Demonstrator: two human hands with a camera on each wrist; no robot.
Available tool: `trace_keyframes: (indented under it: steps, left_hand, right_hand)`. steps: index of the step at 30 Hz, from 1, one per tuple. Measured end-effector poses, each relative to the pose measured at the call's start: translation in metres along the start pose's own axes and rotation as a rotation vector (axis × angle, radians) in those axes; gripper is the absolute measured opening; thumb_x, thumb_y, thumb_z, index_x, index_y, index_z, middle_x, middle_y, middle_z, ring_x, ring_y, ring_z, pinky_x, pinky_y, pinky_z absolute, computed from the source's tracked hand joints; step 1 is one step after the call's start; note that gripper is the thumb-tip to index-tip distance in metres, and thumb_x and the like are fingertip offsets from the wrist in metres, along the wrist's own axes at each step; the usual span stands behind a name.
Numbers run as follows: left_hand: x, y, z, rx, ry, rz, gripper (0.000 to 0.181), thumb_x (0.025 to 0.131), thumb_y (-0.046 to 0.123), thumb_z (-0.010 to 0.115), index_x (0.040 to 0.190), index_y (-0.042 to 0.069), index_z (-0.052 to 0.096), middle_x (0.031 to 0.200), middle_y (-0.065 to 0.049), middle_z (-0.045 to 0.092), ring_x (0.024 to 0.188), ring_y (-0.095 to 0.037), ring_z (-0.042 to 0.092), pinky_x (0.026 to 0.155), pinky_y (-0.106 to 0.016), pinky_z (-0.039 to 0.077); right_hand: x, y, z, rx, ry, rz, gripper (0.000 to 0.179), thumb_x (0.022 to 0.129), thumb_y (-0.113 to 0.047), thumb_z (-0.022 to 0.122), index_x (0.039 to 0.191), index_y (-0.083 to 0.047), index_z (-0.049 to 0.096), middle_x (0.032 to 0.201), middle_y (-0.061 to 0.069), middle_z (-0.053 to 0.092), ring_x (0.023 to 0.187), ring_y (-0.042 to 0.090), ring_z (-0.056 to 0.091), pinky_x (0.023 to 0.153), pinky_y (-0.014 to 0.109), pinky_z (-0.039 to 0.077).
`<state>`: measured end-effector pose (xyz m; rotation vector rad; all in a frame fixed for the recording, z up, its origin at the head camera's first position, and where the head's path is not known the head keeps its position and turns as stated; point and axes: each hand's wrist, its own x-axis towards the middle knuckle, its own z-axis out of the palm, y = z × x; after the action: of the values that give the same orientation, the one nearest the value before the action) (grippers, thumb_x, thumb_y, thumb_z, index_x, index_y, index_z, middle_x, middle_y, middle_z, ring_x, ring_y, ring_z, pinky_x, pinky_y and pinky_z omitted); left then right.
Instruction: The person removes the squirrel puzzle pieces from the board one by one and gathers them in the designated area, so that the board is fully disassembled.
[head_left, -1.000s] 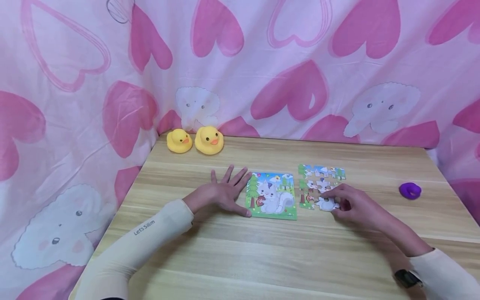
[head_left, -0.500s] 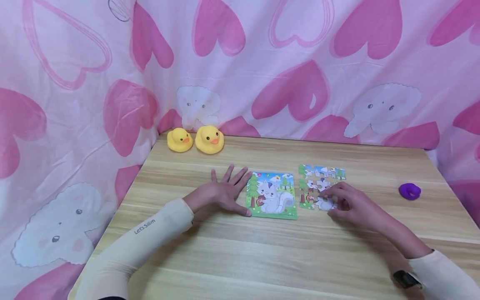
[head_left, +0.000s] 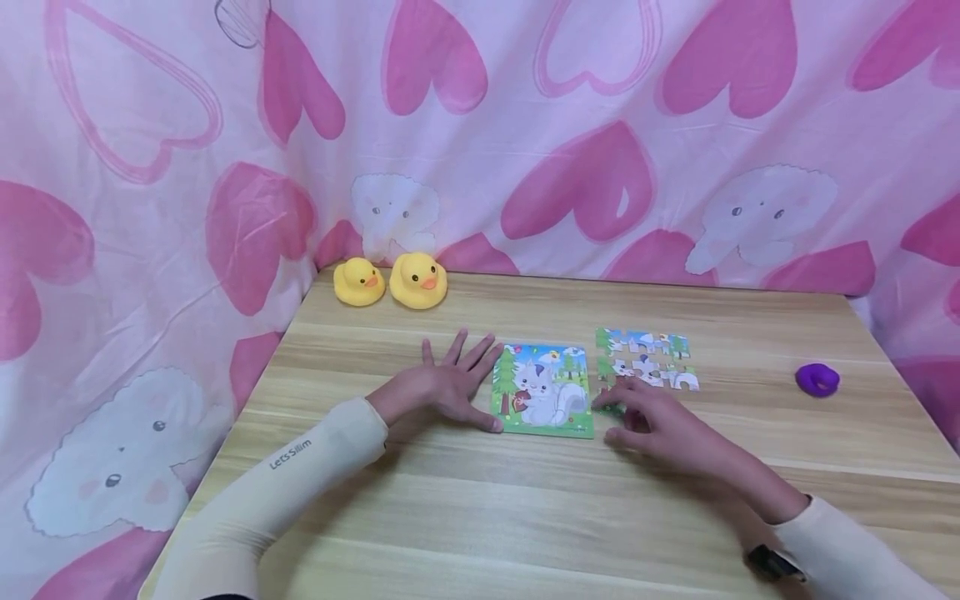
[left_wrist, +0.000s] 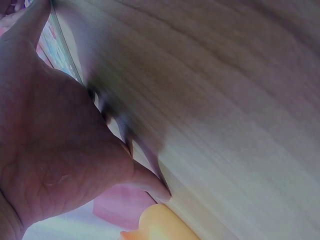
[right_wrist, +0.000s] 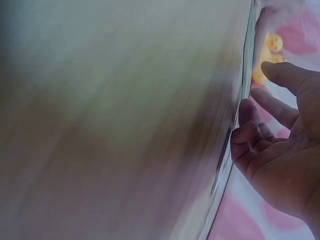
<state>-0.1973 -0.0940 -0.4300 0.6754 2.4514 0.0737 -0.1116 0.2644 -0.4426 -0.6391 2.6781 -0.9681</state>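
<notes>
A square picture board [head_left: 543, 392], printed with a white squirrel, lies flat in the middle of the table. My left hand [head_left: 453, 387] is spread flat at its left side, the forefinger and thumb tips right at the board's left corners. Right of the board lie interlocking jigsaw pieces [head_left: 645, 369] in rows, with small gaps between them. Over the lower row reaches my right hand [head_left: 648, 421], its fingertips down at the lower left piece and hiding most of that row. In the right wrist view the thumb and forefinger stand apart while the other fingers curl loosely.
Two yellow rubber ducks [head_left: 418, 282] sit at the back left of the table [head_left: 450, 517]. Off to the right lies a purple rubber duck [head_left: 817, 380]. A pink curtain [head_left: 480, 150] with hearts hangs behind and along the sides.
My right hand has moved left, from the lower right jigsaw pieces to the lower left one, uncovering the right end of the middle row. The left hand has stayed in place.
</notes>
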Motion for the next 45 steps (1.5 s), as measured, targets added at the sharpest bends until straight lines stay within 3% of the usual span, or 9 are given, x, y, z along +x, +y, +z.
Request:
trace_keyframes:
  steps: [8, 15, 26, 31, 36, 45]
  left_hand:
    - [0.0, 0.0, 0.001, 0.026, 0.009, 0.0, 0.13, 0.078, 0.094, 0.057, 0.168, 0.037, -0.017, 0.176, 0.01, -0.027, 0.163, -0.037, -0.027, 0.116, -0.087, -0.012]
    - [0.0, 0.0, 0.001, 0.033, 0.01, 0.001, 0.13, 0.078, 0.096, 0.056, 0.167, 0.037, -0.018, 0.176, 0.01, -0.028, 0.163, -0.037, -0.027, 0.115, -0.087, -0.011]
    - [-0.001, 0.0, 0.001, 0.03, 0.015, 0.005, 0.13, 0.079, 0.094, 0.057, 0.168, 0.036, -0.018, 0.176, 0.01, -0.028, 0.163, -0.037, -0.027, 0.115, -0.088, -0.011]
    - [-0.001, 0.0, 0.001, 0.026, 0.017, 0.004, 0.13, 0.078, 0.094, 0.058, 0.168, 0.036, -0.017, 0.176, 0.01, -0.027, 0.163, -0.037, -0.028, 0.116, -0.087, -0.012]
    - [0.0, 0.0, 0.001, 0.023, 0.014, 0.005, 0.13, 0.079, 0.094, 0.058, 0.168, 0.037, -0.017, 0.177, 0.011, -0.027, 0.163, -0.037, -0.028, 0.115, -0.087, -0.013]
    - [0.0, 0.0, 0.001, 0.019, 0.009, 0.009, 0.131, 0.079, 0.094, 0.057, 0.167, 0.036, -0.019, 0.176, 0.009, -0.028, 0.162, -0.037, -0.029, 0.114, -0.088, -0.012]
  right_hand:
    - [0.011, -0.017, 0.018, 0.0, 0.026, -0.026, 0.042, 0.095, -0.027, 0.081, 0.135, -0.027, 0.069, 0.132, -0.005, 0.062, 0.105, 0.017, 0.052, 0.083, 0.026, 0.047]
    - [0.017, -0.024, 0.026, -0.012, 0.024, -0.006, 0.055, 0.095, -0.025, 0.081, 0.146, -0.021, 0.062, 0.13, -0.001, 0.06, 0.094, 0.015, 0.053, 0.073, 0.022, 0.047]
    - [0.025, -0.035, 0.033, -0.138, 0.062, 0.029, 0.061, 0.093, -0.017, 0.082, 0.15, -0.016, 0.058, 0.119, 0.0, 0.062, 0.087, 0.011, 0.055, 0.072, 0.023, 0.049]
    - [0.031, -0.037, 0.031, -0.098, 0.05, 0.069, 0.065, 0.091, -0.012, 0.083, 0.15, -0.013, 0.056, 0.117, 0.003, 0.063, 0.087, 0.014, 0.054, 0.071, 0.023, 0.049]
    - [0.035, -0.035, 0.027, -0.035, 0.035, 0.079, 0.057, 0.089, -0.01, 0.085, 0.141, -0.008, 0.061, 0.113, 0.004, 0.064, 0.087, 0.015, 0.054, 0.071, 0.023, 0.049]
    - [0.04, -0.031, 0.025, -0.007, 0.024, 0.033, 0.054, 0.087, -0.006, 0.086, 0.135, -0.005, 0.061, 0.106, 0.005, 0.063, 0.085, 0.015, 0.054, 0.071, 0.023, 0.049]
